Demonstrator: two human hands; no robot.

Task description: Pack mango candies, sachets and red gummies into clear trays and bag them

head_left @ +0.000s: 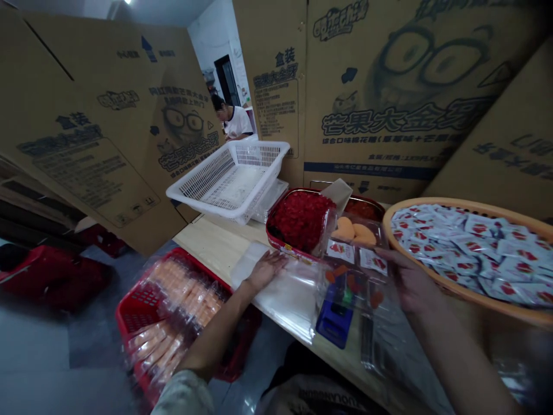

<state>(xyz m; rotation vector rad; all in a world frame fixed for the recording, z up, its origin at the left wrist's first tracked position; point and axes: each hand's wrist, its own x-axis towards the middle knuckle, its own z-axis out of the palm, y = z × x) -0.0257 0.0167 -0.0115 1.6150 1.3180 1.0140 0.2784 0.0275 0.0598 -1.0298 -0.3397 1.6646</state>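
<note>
White mesh basket (228, 176), red crate (142, 300)

Chinese print on cartons
The tall brown cardboard carton (389, 86) behind the counter's far edge reads "盒装" and "芒果大金牙"; the leaning brown cardboard carton (108, 132) at left repeats both.

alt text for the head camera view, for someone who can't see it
A person's left hand lies flat on a stack of clear plastic bags on a wooden table, while the blurred right hand hovers beside an orange basket of small white sachets. Behind are a red tray of red pieces, a white basket and tall cardboard boxes.
</note>
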